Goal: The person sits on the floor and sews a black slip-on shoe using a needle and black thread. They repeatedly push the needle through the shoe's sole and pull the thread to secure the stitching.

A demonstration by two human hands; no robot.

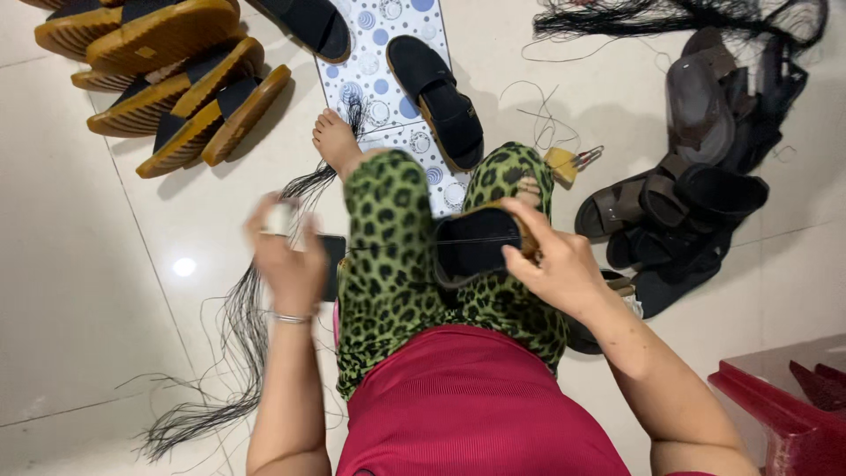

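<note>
A black sandal point(476, 243) with a tan sole rests between my knees on green leopard-print trousers. My right hand point(553, 261) grips its right edge. A thin black thread point(388, 243) runs taut from the sandal toward my left hand point(289, 256), which is raised at the left and closed around a small pale object, blurred. A dark phone-like slab point(334, 261) lies just behind that hand. A bundle of black threads point(242, 326) trails on the floor beneath it.
Tan-soled sandals point(167, 79) are stacked at top left. One black sandal point(436, 97) lies on a dotted mat point(370, 62). Dark sandals point(687, 211) pile at right, more thread point(670, 16) at top right, a red plastic stool point(784, 405) at bottom right.
</note>
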